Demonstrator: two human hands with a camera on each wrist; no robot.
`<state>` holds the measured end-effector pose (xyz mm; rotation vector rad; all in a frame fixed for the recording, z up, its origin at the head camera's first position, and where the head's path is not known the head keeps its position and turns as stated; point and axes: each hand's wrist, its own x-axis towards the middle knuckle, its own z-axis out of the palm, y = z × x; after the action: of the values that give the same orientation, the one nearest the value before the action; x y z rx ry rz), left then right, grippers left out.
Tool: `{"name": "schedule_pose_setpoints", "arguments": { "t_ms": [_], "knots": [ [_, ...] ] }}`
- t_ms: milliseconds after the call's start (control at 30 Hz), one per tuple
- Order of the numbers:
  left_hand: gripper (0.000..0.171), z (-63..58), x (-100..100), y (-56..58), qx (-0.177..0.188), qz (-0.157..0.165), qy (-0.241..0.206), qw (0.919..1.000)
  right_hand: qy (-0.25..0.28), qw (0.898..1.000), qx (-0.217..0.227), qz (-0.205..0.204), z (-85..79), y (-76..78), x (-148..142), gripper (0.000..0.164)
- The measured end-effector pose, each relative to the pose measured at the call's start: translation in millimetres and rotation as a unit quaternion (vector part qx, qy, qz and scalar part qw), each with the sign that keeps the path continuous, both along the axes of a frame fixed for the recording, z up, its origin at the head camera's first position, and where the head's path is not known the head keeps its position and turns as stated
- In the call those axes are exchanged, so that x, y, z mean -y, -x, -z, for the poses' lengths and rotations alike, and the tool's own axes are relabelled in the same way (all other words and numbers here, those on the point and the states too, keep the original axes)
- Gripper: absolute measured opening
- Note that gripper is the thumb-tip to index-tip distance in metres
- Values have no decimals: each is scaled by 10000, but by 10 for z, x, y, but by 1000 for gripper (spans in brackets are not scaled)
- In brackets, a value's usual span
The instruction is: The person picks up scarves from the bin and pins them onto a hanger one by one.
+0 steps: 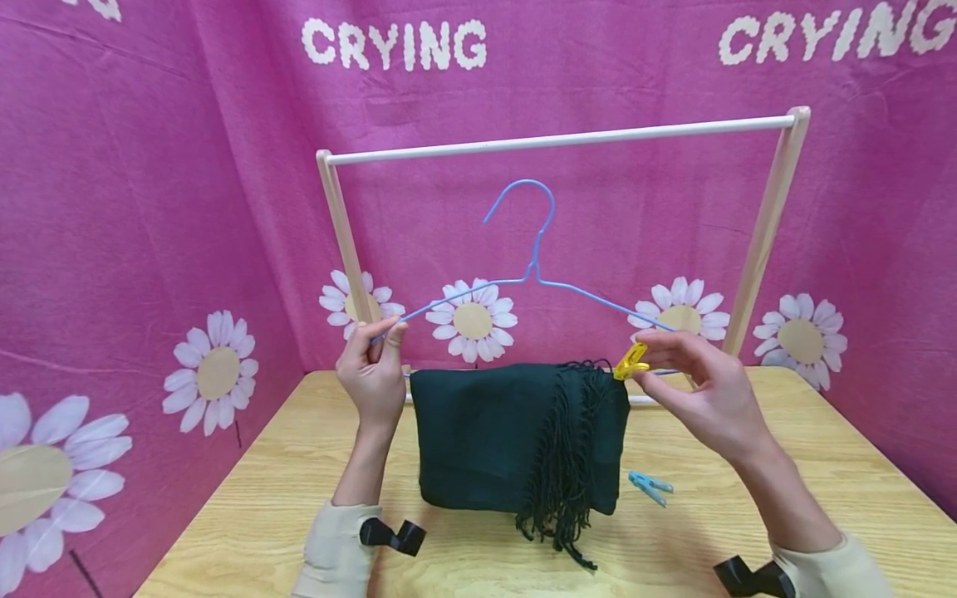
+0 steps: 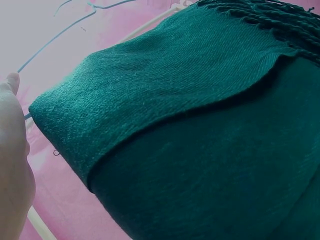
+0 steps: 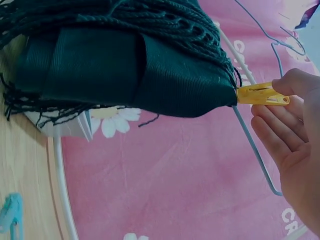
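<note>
Forearm of L hand (image 1: 375, 374) is held almost vert., leaning slightly to R as it rises from bottom edge; wrist is kept nearly straight, and hand is raised level w/ top of scarf (image 1: 478, 440). L end of blue wire hanger (image 1: 533, 270) is pinched btwn its thumb and fingers, thumb pointed up. In left wrist view the upper wire is seen running to the thumb tip, the lower bar coming out of scarf just beside the hand.

R hand (image 1: 703, 390) is reached in from lower R corner, forearm slanted up and to L, back of hand partly turned to head cam. Yellow clothespin (image 1: 631, 362) is pinched btwn thumb and fingertips, its nose placed at scarf's upper R corner by the hanger's lower bar; how firmly cloth is bitten can't be told. In right wrist view the other fingers are seen extended below the pin.

Scarf, dk green, is draped over lower bar btwn both hands, fringe hung down at R of centre. Hanger is held upright, hook at top, in front of rack (image 1: 561, 143) w/ white rail and wood posts. Blue clothespin (image 1: 649, 484) is left lying on table (image 1: 247, 498), near scarf's lower R corner. Pink backdrop (image 1: 568, 83), printed w/ daisies and "CRYING", is hung behind
</note>
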<state>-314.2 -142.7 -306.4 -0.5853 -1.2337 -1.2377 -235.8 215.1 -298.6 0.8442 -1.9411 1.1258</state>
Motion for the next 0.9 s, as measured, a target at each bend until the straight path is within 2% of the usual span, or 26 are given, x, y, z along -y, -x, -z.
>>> {"name": "schedule_pose_setpoints", "arguments": {
  "t_ms": [133,500,900],
  "knots": [
    [15,-8,-11,-11,-1,-9,51,10000,155,9998,23,-78,6,-5,21,46],
    [15,-21,-25,-41,-72,45,60,9999,251,9996,134,93,3,-33,18,40],
    [21,-33,-44,-48,-129,45,-5,9999,146,9954,600,738,-4,-58,37,25]
  ]
}}
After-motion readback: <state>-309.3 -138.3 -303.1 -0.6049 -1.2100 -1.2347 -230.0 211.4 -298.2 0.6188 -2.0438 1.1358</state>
